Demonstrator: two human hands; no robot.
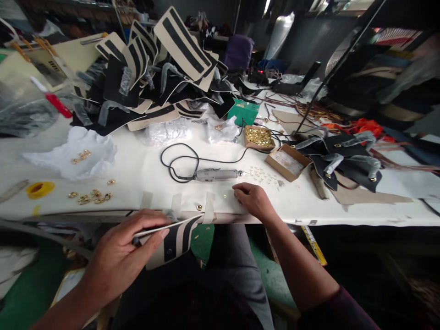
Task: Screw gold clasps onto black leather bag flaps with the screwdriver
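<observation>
My left hand (125,256) grips a striped black and cream panel (178,240) between thumb and fingers, below the table's front edge. My right hand (252,199) rests on the white table (137,160) with its fingers curled together; whether anything is in them is too small to tell. Between the hands, a small gold fitting (200,207) sits by the edge near strips of tape (209,208). A tiny gold ring (224,196) lies just left of my right fingertips. Behind them lies a grey electric screwdriver (218,174) with a black cord.
Striped panels (182,43) are piled at the back left. Gold fittings (96,196) and a yellow tape roll (40,189) lie at left. Right of centre are a box of gold parts (258,137), an open cardboard box (288,162), scattered small pieces (263,175) and black pieces (347,160).
</observation>
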